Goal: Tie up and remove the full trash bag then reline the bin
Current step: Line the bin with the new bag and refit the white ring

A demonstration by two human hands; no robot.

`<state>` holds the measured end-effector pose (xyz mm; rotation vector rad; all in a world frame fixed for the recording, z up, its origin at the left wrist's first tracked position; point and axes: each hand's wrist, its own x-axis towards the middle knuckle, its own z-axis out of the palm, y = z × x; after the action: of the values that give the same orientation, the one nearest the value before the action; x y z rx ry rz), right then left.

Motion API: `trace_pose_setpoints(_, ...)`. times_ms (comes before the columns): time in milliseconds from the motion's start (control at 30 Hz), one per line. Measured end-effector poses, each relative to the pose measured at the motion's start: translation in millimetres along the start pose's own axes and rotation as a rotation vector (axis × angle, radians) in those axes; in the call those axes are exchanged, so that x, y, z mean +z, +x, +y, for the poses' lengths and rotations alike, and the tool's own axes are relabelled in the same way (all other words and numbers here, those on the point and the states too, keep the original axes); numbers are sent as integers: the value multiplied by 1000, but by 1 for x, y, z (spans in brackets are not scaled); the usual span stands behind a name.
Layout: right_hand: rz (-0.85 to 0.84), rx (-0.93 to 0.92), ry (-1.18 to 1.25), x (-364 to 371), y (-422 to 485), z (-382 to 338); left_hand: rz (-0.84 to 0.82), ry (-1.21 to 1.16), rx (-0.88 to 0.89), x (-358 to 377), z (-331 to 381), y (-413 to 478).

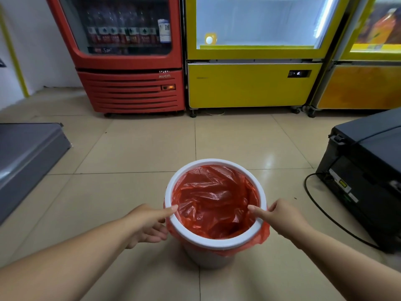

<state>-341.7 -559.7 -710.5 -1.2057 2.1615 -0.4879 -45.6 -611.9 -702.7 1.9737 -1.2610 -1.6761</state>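
Observation:
A small white round bin [204,256] stands on the tiled floor in front of me. A red plastic bag [213,200] lines its inside, and the bag's edge hangs out under a white ring [214,162] that sits on the bin's top. My left hand [149,224] holds the ring at its left side, thumb on top and fingers underneath. On the ring's right side, my right hand [282,218] grips it the same way. The bag looks loose and crumpled inside, and I see no rubbish in it.
A red drinks fridge [130,61] and two yellow display fridges [253,83] stand along the back. A grey cabinet [26,161] is at the left. A dark chest unit [368,174] with a black cable [321,211] on the floor is at the right.

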Motion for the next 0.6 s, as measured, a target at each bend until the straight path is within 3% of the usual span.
trace_pose_setpoints(100,-334,168,384,2,-10,-5,-105,-6,-20,3,-2,-3)
trace_pose_setpoints(167,-421,234,530,3,-14,-6,-126,-49,-22,8,-4,-2)
trace_pose_setpoints(333,-418,266,644,7,-14,-4,-143,-166,-25,14,-8,1)
trace_pose_setpoints(600,-364,249,681,12,-22,-4,-139,-139,-9,13,-7,-1)
